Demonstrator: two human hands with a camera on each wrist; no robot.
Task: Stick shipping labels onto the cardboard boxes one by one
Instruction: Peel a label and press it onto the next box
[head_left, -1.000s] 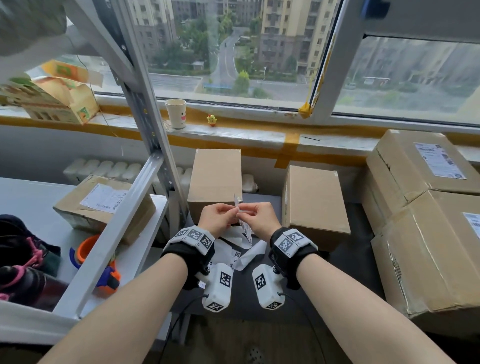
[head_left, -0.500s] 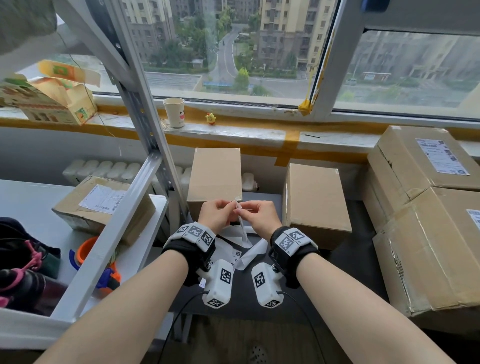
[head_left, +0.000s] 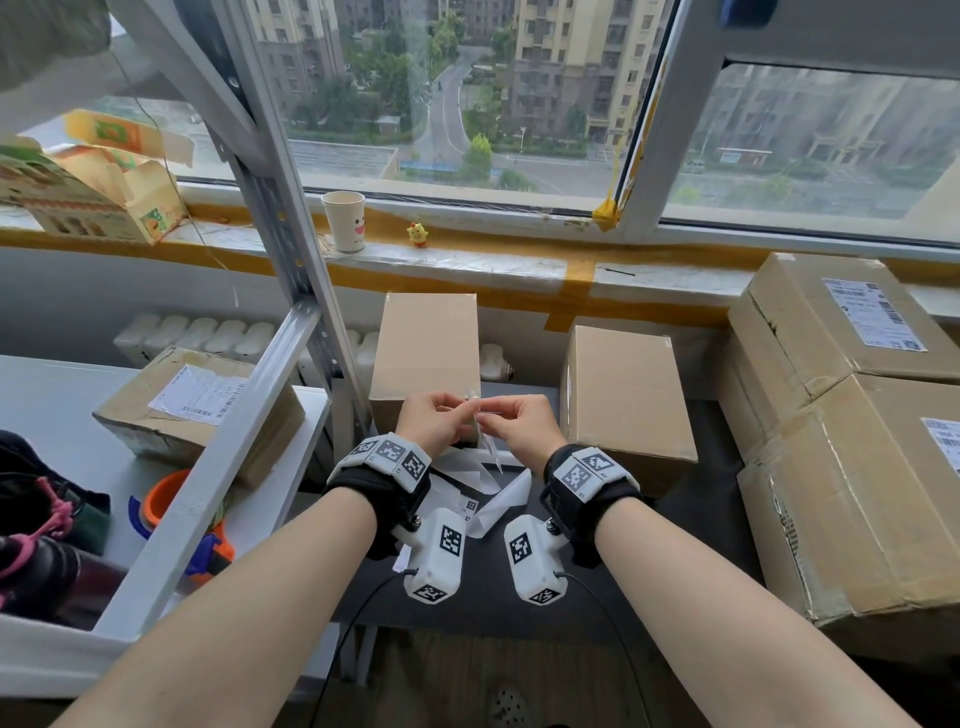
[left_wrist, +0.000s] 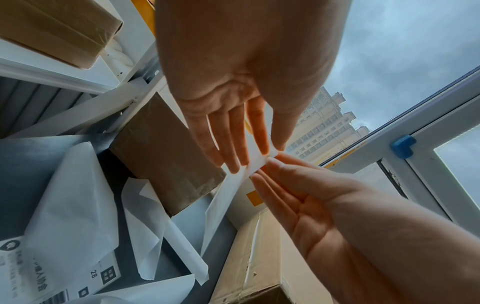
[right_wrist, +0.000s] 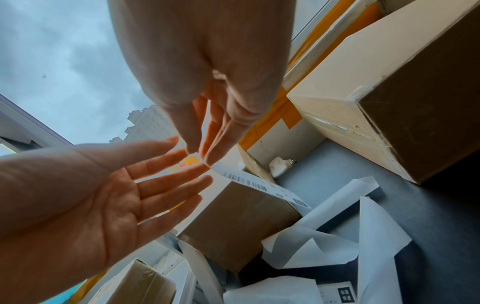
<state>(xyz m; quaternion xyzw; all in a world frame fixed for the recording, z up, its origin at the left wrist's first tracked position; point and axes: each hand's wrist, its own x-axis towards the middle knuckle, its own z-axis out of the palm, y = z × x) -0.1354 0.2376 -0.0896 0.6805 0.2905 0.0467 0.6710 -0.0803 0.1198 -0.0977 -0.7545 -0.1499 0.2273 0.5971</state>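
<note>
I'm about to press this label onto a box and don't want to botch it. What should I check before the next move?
1. White barcode shipping label held: ok, left hand and right hand pinch its top edge.
2. Backing peeled off: cannot tell.
3. Target free: ok, plain brown cardboard box behind the hands is unlabelled on top.
4. Second unlabelled cardboard box: ok.
5. Loose white backing sheets on the dark table: not ok, cluttered.
</note>
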